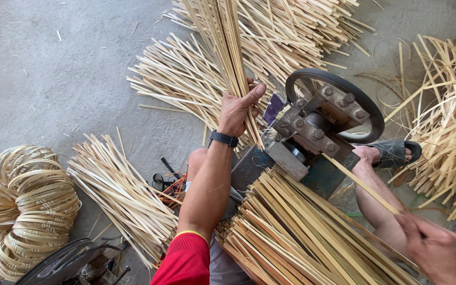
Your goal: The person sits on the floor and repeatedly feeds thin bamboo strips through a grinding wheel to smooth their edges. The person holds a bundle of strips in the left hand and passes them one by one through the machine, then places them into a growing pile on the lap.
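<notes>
Head view: the left hand [237, 112] is closed around a tall bundle [224, 47] of thin, flat, pale bamboo strips, which stands nearly upright and fans out slightly above the fist; its lower ends reach down beside the machine [312, 132]. A black band sits on that wrist, and a red sleeve covers the upper arm.

The right hand [435, 249], blurred at the lower right, grips the near end of a single strip [362, 186], a long straight slat running slantwise up into the machine. The machine is grey bolted metal with a dark round wheel [344, 87] at its back.

A dense stack [296, 232] of squared, yellowish slats lies across the lap. Loose strips [122, 195] lie in heaps on the rough concrete floor [54, 79]. Coiled bamboo hoops [22, 206] are piled at the left. A foot in a dark sandal [394, 152] rests right of the machine.
</notes>
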`<move>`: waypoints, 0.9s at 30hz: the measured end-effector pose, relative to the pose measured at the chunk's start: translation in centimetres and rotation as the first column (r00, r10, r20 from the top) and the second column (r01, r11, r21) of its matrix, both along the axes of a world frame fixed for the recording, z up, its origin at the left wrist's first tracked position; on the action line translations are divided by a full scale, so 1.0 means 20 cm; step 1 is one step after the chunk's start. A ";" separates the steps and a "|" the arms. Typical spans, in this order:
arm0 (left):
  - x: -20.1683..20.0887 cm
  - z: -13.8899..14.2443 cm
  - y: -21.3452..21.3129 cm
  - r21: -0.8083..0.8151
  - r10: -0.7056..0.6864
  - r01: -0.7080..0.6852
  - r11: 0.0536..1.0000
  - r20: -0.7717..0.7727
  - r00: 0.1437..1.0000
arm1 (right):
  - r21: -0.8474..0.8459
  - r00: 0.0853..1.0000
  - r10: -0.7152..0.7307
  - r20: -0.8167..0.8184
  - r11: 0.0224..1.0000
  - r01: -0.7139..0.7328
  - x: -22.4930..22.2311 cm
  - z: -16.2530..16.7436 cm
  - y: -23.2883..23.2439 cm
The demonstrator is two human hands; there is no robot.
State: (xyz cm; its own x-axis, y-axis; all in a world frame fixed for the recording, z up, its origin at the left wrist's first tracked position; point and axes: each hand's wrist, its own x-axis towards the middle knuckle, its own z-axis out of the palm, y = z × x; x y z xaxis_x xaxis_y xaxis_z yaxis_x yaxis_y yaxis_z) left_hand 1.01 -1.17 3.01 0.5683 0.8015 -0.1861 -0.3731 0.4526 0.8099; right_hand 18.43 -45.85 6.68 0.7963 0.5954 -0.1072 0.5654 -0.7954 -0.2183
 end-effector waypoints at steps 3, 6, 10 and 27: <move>0.01 -0.04 0.00 0.023 -0.008 0.009 1.000 -0.044 0.999 | 0.129 0.937 0.223 0.269 0.956 -0.265 -0.07 0.01 0.07; 0.01 -0.07 0.01 0.001 -0.032 0.032 0.999 0.010 0.999 | 0.068 0.853 0.303 0.425 0.929 -0.363 -0.11 -0.03 0.00; 0.02 -0.10 0.02 -0.011 -0.035 0.035 0.999 0.059 0.998 | 0.033 0.978 0.183 -0.095 0.983 -0.181 -0.13 -0.22 -0.12; -0.01 -0.06 0.07 -0.033 0.053 -0.051 0.998 0.070 0.996 | 0.357 0.960 0.001 -0.280 0.928 0.103 0.04 -0.14 -0.46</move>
State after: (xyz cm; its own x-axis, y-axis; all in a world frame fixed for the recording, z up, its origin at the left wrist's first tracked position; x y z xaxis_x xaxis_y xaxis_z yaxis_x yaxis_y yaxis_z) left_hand 0.77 0.18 1.85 0.5388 0.8248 -0.1718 -0.4529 0.4555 0.7664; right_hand 19.27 -55.13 3.87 0.7978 0.5936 -0.1055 0.4042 -0.6565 -0.6369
